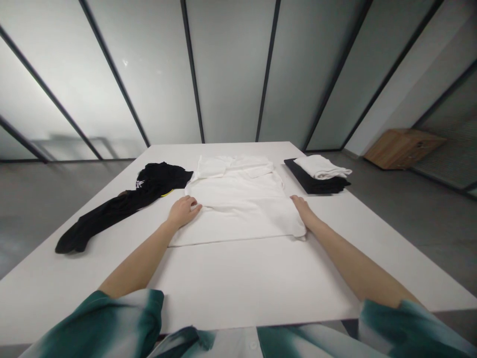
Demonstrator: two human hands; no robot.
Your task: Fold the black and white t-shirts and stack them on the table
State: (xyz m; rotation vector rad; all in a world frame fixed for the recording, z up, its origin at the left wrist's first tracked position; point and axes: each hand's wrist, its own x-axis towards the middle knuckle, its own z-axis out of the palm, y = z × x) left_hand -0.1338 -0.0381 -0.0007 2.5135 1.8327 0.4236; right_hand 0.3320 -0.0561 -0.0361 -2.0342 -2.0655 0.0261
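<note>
A white shirt [242,214] lies spread on the table in front of me, its near part folded over so that a straight edge crosses its middle. My left hand [184,210] is at the shirt's left side, finger and thumb closed on the cloth, with a small crease running from the fingertips. At the opposite side, my right hand [302,210] grips the cloth's edge, fingers together; its thumb is hidden. The shirt's far end shows loose wrinkles.
A crumpled black garment [122,209] stretches along the left of the white table [238,288]. On the right, a folded white garment [322,166] rests on folded black clothing [316,186]. A wooden cabinet [402,147] stands on the floor beyond, near frosted glass panels [231,69].
</note>
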